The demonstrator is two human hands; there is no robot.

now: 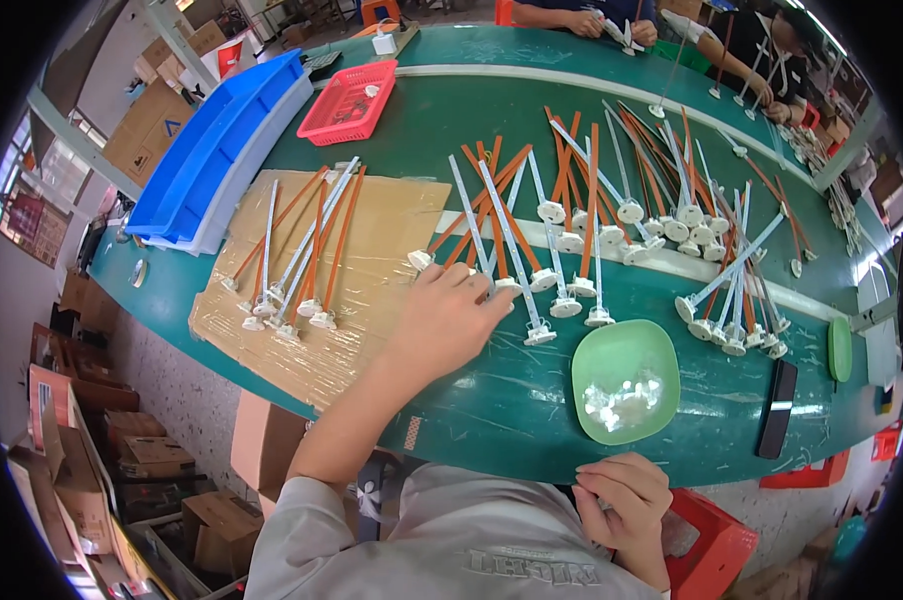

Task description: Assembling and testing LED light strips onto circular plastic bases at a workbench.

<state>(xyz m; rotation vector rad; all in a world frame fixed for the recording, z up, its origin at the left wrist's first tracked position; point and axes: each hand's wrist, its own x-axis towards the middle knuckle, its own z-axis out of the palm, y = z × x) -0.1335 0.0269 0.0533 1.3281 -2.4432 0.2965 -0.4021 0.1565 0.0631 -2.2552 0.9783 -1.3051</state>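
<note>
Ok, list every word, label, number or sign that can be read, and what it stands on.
Grey shirt: large raised lettering, not copied here.
Upper-left cardboard box: blue triangular mark; smaller print unreadable.
Small patch on the green table: tiny marks, too small to read.
</note>
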